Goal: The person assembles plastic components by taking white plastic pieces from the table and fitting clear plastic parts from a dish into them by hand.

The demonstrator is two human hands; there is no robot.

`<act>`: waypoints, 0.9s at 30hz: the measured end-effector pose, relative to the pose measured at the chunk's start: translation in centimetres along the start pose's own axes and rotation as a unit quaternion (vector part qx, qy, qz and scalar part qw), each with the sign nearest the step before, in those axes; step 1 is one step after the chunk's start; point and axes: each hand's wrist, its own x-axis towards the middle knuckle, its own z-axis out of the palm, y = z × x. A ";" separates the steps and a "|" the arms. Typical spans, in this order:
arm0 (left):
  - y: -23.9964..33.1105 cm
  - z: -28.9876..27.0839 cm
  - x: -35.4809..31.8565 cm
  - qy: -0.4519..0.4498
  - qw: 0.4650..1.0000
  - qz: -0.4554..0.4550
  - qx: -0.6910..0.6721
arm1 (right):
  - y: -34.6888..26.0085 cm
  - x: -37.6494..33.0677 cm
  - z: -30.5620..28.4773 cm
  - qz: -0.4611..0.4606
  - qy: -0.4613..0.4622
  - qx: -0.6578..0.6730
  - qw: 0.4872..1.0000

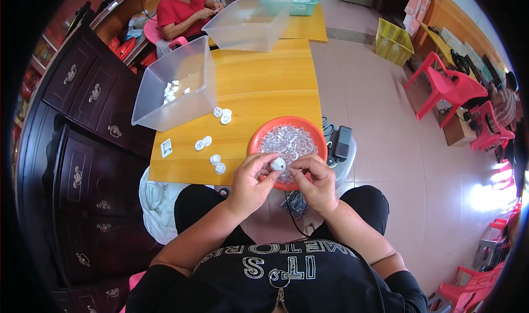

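Between the thumb and fingers of my left hand (249,185) is a small white round plastic piece (278,164) with a dark hole in its side. My right hand (318,185) is closed in a pinch just beside it; whatever its fingertips hold is too small to make out. Both hands are over the near rim of an orange-red basin (257,138), which is filled with many small clear plastic pieces (286,139). Several white round pieces (215,159) lie in small groups on the yellow table (264,87), left of the basin.
A clear bin (144,110) with a few white pieces stands at the table's left; another clear bin (242,29) and a green basket (303,7) are farther back. A person in red (182,12) works at the far left. Right of the basin sits a black power adapter (343,142).
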 end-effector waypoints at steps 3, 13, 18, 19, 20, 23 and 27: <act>0.4 0.0 -0.2 -0.022 0.999 0.007 0.028 | -0.6 0.0 -0.2 -0.004 -0.011 -0.010 1.000; 0.5 0.3 -0.4 -0.023 0.999 0.017 0.016 | -0.7 -0.2 -0.2 0.016 -0.027 -0.019 0.999; 0.7 0.1 -0.3 -0.020 0.999 0.017 0.019 | -0.7 -0.3 0.1 0.018 -0.016 -0.008 1.000; 0.8 0.1 -0.3 -0.012 1.000 0.012 0.009 | -0.6 -0.3 0.1 0.018 -0.016 -0.008 1.000; 0.9 0.0 -0.4 -0.011 1.000 0.012 0.009 | -0.5 -0.3 0.1 0.009 -0.019 -0.014 1.000; 1.0 -0.3 -0.5 -0.014 0.999 0.000 0.034 | -0.5 -0.3 0.0 0.000 -0.027 -0.027 0.999; 1.7 -0.5 -0.2 -0.031 0.994 0.004 0.102 | -0.5 -0.3 0.0 0.006 -0.030 -0.034 0.999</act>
